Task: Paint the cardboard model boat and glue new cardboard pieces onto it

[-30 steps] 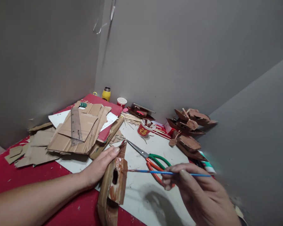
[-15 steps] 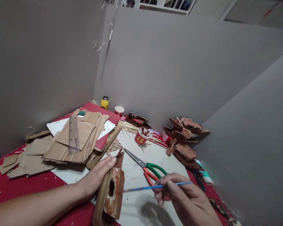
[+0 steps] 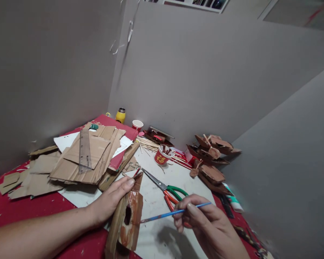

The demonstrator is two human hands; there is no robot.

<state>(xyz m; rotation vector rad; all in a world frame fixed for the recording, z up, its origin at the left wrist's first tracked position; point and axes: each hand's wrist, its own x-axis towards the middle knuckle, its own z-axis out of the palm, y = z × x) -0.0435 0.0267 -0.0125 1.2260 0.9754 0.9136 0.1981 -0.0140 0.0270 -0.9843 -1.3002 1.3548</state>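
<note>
My left hand (image 3: 110, 199) grips the side of a small cardboard birdhouse (image 3: 126, 219) that stands near the table's front edge, partly painted brown, with a round hole in its face. My right hand (image 3: 202, 223) pinches a thin blue paintbrush (image 3: 175, 213); its tip touches the right edge of the birdhouse front. Scissors with green and red handles (image 3: 169, 190) lie on the white sheet (image 3: 162, 201) just behind the brush.
A heap of cardboard pieces (image 3: 81, 162) with a clear ruler (image 3: 84, 151) lies at the left on the red table (image 3: 27, 208). A red paper cup of brown paint (image 3: 162, 155), bamboo sticks (image 3: 148, 144), a second cup (image 3: 137, 125), a yellow bottle (image 3: 120, 115) and brown painted cardboard pieces (image 3: 212, 154) stand behind.
The view has tilted up a little. My right hand has drawn closer and the brush now slants down to the birdhouse's lower right edge. The left hand keeps its grip.
</note>
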